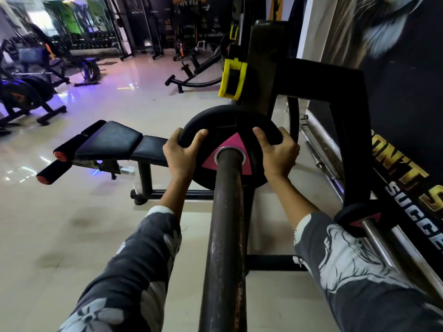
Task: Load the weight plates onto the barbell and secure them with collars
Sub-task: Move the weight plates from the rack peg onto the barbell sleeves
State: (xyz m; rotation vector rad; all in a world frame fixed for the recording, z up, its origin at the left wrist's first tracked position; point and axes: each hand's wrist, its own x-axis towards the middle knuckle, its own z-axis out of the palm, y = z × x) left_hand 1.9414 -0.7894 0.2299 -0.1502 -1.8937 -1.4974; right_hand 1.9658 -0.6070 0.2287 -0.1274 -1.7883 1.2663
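Weight plate [227, 123]: black, with a pink triangle at the hub. It is threaded on the barbell [225, 224], face toward the camera, and held at both rims.
Barbell: a dark, rust-flecked sleeve is seen running from the bottom edge up through the plate's centre hole.
Left hand [179, 152]: closed over the plate's left rim, fingers curled onto its face.
Right hand [275, 152]: closed over the right rim in the same way.
Edge behind plate: the rack frame [335, 75] and a yellow bar hook [233, 77] stand just beyond the upper rim. Whether they touch it cannot be told.
Edge to the left: a padded bench [115, 140] lies crosswise, its near end hidden behind the left hand.
Room to the left: open tiled floor [84, 224] is seen beside the sleeve.
Room to the right: tight. Spare bars [318, 149] are leaned low along the wall, and a second plate [354, 219] sits on a chrome peg near the right sleeve cuff.
Writing, wall banner [407, 178]: gold letters "ONT S" and white letters "SUCCE" are read, both cut off.
Writing, far wall: "TOMORROW" is partly legible; the rest is too blurred.
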